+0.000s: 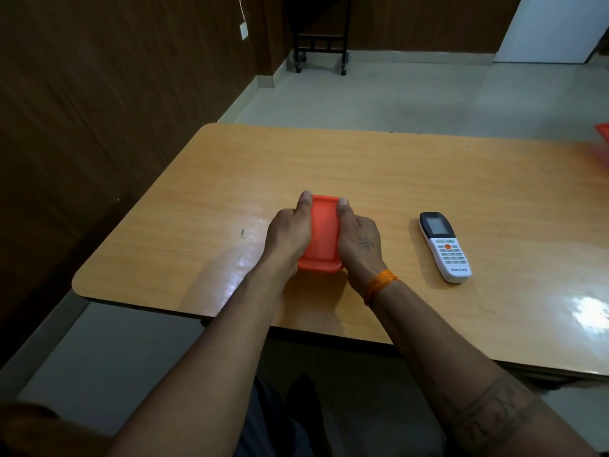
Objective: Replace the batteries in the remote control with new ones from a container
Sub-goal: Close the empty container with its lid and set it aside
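Observation:
An orange rectangular container [323, 235] with its lid on sits on the wooden table [362, 166], near the front middle. My left hand [290, 234] grips its left side and my right hand [359, 240] grips its right side, thumbs resting on the lid's far corners. What is inside the container is hidden. A white remote control [445, 247] with a dark screen lies face up to the right, apart from both hands. No batteries are visible.
A blurred orange object [602, 133] shows at the table's far right edge. A dark wood-panelled wall runs along the left. A black wheeled stand [321, 44] is on the floor beyond the table. My knees are under the front edge.

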A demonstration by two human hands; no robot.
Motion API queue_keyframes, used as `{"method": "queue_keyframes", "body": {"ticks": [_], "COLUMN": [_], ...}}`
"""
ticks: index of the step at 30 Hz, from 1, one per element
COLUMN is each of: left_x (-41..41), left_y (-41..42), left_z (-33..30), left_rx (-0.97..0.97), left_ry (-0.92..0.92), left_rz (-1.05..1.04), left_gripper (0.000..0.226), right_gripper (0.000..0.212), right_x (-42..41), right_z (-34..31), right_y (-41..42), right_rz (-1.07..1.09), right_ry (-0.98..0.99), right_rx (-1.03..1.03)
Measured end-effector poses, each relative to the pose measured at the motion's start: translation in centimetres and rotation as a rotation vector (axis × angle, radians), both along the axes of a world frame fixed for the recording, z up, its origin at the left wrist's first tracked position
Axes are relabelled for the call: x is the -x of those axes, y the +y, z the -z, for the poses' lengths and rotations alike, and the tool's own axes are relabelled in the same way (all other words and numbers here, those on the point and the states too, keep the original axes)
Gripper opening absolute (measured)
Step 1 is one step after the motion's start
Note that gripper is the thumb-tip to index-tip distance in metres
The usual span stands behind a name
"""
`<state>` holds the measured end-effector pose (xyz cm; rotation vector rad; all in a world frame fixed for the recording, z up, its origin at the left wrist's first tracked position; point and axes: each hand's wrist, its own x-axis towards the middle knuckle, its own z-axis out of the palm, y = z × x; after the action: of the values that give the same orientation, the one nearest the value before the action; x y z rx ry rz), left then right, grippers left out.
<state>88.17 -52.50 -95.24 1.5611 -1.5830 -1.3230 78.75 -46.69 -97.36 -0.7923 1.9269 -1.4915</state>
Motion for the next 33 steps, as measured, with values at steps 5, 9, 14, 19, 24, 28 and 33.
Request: {"method": "queue_keyframes", "body": {"ticks": [5, 9, 14, 19, 24, 28, 33], "left_x": [0.6, 0.1, -3.7, -10.0, -18.2, -24.7, -30.4], "left_y": [0.2, 0.2, 0.0, -0.1, -2.2, -4.8, -7.2], "left_z": [0.5, 0.1, -0.3, -1.6, -2.5, -3.0, -3.4], "left_rx": [0.015, 0.032, 0.062, 0.119, 0.080, 0.019, 0.020], "left_ry": [-0.035, -0.037, 0.016, 0.147, 0.117, 0.064, -0.022], "left_rz": [-0.011, -0.041, -0.064, -0.120, -0.187, -0.170, -0.256], "left_gripper": [0.061, 0.062, 0.043, 0.015, 0.016, 0.023, 0.024], "right_gripper": [0.080, 0.068, 0.048, 0.044, 0.015, 0.013, 0.012], "right_x": [0.7, 0.3, -1.5, -5.3, -11.1, -16.5, -22.8], "right_z": [0.6, 0.2, -0.1, -1.5, -1.9, -2.1, -1.2], "right_y": [0.4, 0.7, 0.2, -1.4, -3.2, -5.1, -8.7], "right_rz": [-0.002, 0.032, 0.081, -0.019, -0.268, -0.362, -0.401], "right_ry": [-0.029, 0.124, 0.093, 0.082, -0.100, -0.199, -0.359], "right_rx": [-0.051, -0.035, -0.013, -0.004, -0.065, -0.068, -0.115]}}
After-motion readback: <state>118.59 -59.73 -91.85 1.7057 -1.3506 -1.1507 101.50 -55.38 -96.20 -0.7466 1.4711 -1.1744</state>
